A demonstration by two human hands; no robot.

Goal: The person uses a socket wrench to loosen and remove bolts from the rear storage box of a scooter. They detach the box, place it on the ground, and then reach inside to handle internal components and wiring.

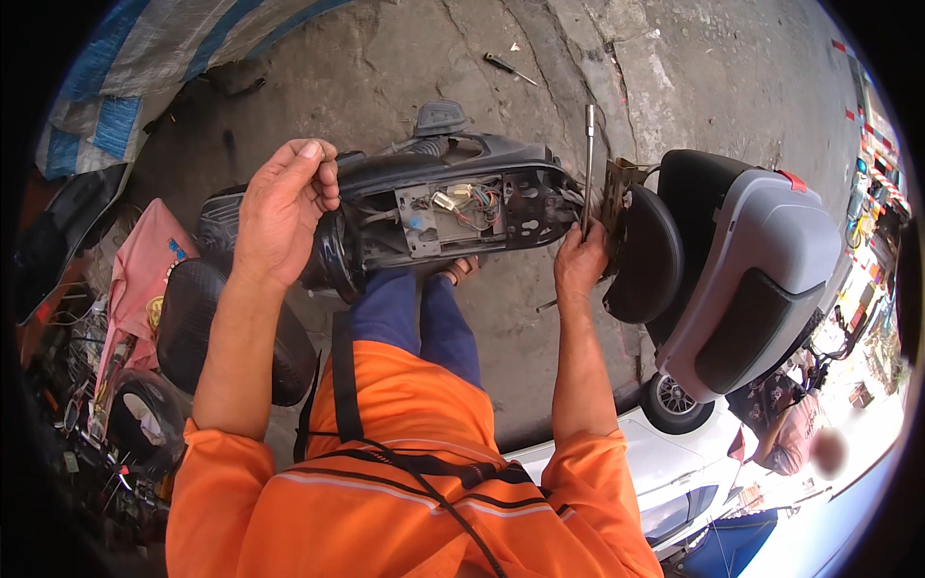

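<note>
From the head view, a black scooter body panel (453, 207) is lying open side up across the person's knees, showing a grey plate and loose coloured wires inside. The left hand (284, 207) is sitting at the panel's left end, fingers curled together and pinched near the rim; whether it is gripping anything I cannot tell. The right hand (581, 262) is closing around a slim metal socket wrench (588, 164) standing upright at the panel's right end, beside a grey scooter top box (761, 260).

Black scooter panel (453, 207), wiring exposed; upright metal rod (588, 169).
</note>
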